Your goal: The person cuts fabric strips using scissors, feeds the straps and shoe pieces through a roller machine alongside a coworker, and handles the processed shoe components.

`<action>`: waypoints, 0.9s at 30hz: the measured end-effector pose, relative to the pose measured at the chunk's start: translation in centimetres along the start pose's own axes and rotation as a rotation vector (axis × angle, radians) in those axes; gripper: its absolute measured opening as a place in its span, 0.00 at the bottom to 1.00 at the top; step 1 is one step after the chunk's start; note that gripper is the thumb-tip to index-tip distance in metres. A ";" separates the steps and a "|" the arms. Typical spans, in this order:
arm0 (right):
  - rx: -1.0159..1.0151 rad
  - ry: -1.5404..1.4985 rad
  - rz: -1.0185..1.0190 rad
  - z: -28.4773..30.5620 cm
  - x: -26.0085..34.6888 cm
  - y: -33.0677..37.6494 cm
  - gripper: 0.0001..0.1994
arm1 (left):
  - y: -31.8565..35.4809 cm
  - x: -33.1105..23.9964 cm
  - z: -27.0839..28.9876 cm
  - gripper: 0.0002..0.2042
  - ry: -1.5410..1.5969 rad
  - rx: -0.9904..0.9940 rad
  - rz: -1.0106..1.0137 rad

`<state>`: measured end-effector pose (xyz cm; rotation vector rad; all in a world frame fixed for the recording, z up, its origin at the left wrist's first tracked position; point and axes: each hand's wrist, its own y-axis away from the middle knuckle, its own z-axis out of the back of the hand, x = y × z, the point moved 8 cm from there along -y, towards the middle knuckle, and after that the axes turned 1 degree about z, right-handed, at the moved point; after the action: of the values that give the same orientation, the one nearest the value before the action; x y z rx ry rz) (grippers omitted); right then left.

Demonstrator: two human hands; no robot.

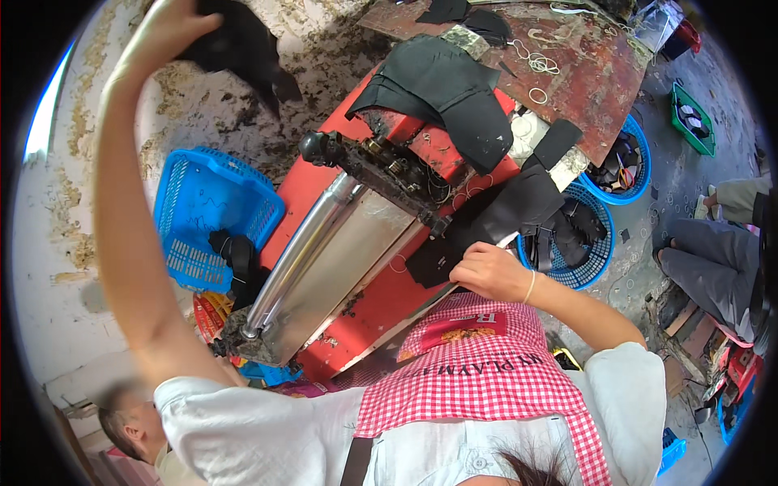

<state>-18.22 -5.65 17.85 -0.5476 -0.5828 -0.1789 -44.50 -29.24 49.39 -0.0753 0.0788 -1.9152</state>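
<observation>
My left hand [174,28] is raised high at the upper left, closed on a black fabric piece [243,53] that hangs from it in the air. A red machine [328,352] with a shiny metal roller [296,255] and a flat metal plate [356,267] stands in front of me. At the machine's right, my right hand [490,271] is closed with curled fingers at the near edge of a black sheet piece [506,206]; its fingertips are partly hidden. More black pieces [442,85] lie heaped on top of the machine.
A blue basket [182,182] with dark scraps stands left of the machine. Two round blue baskets [596,279] [640,150] hold black pieces at the right. Behind is a worn reddish board [583,97] with loose rings. People sit at the lower left [130,425] and far right [713,255].
</observation>
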 end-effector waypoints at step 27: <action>-0.258 -1.146 -0.760 -11.7 -1.9 -9.5 0.16 | 25.9 0.7 -28.2 0.22 0.707 0.504 0.766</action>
<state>-17.22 -19.87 12.76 -0.6305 -1.9025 -0.6813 -23.03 -38.13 18.94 0.8564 0.0802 -1.0729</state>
